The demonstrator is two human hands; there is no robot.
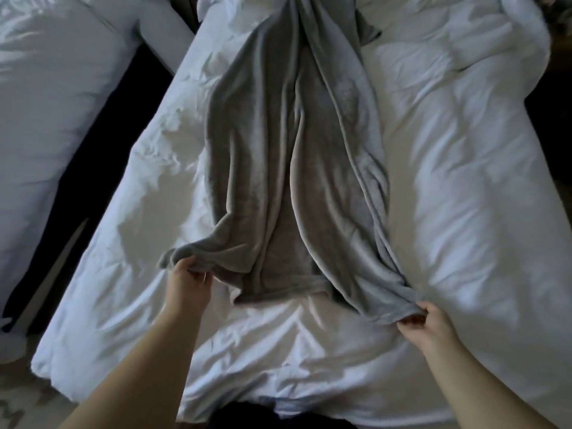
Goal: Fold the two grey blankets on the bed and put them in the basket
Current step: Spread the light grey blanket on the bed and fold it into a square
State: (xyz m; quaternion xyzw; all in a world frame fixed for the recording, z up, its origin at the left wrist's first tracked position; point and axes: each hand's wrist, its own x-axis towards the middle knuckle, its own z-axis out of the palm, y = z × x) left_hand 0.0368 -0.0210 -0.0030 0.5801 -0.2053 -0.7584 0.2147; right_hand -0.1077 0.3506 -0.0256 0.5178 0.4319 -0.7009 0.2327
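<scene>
Now, left hand (188, 274) and right hand (428, 320) each gripping grey blanket (294, 150) corners

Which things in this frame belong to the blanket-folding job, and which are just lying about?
Job: grey blanket; left hand and right hand, each pinching a near corner.
Lying about: white duvet under it; neighbouring bed.
</scene>
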